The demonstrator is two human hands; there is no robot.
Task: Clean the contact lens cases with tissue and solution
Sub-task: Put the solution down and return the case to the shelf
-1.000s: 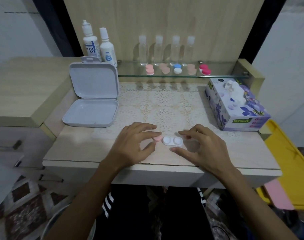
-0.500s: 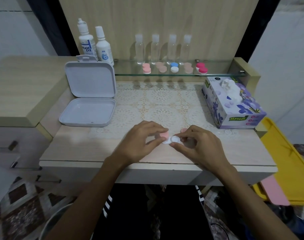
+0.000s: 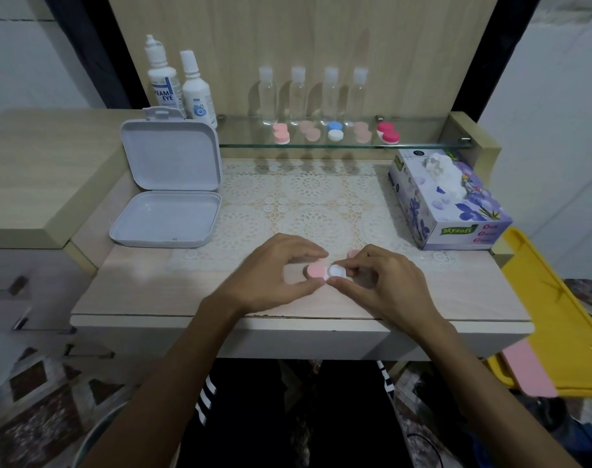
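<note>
From my remote view, I see both forearms bare from the lower edge of the picture up to the wrists, with no sleeves, watch, bracelets or rings on the left hand (image 3: 274,271) or the right hand (image 3: 385,285). Below the desk edge, between the arms, I see a black garment (image 3: 287,417) covering the person's lap. It carries short white stripes (image 3: 205,401) in a stacked band on the left side and a narrower white striped strip (image 3: 387,380) on the right; I cannot tell whether it is shorts or trousers.
</note>
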